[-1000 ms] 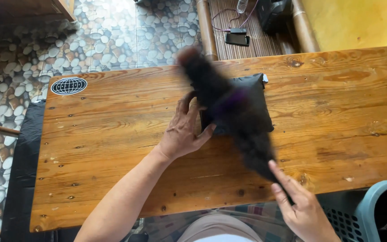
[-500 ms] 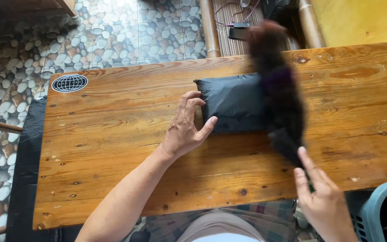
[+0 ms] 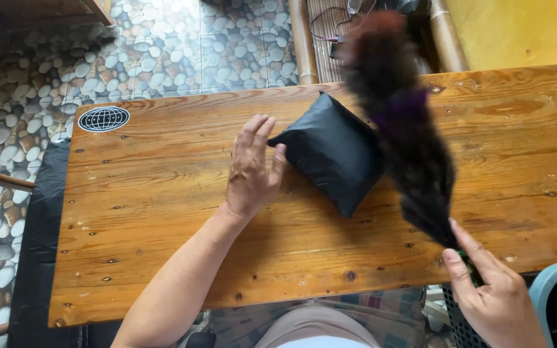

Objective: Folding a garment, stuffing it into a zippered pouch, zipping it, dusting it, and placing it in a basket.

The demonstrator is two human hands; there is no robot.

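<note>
Right hand [image 3: 494, 299] grips the handle end of a dark feather duster [image 3: 401, 129], fingers closed around it; plume blurred, over the black pouch's [image 3: 333, 151] right edge. Left hand [image 3: 251, 171] lies flat and open, fingertips touching the pouch's left corner, on the wooden table [image 3: 162, 212].

Bright, even daylight; only the feather duster [image 3: 407, 129] blurs.

On the knotty wooden tabletop [image 3: 162, 212] lies a small black fabric pouch [image 3: 333, 151], turned cornerwise. The left hand [image 3: 251, 171] rests flat, fingertips touching its corner. The right hand [image 3: 494, 299] grips a dark, blurred feather duster [image 3: 401, 122] over the pouch's right edge.
</note>
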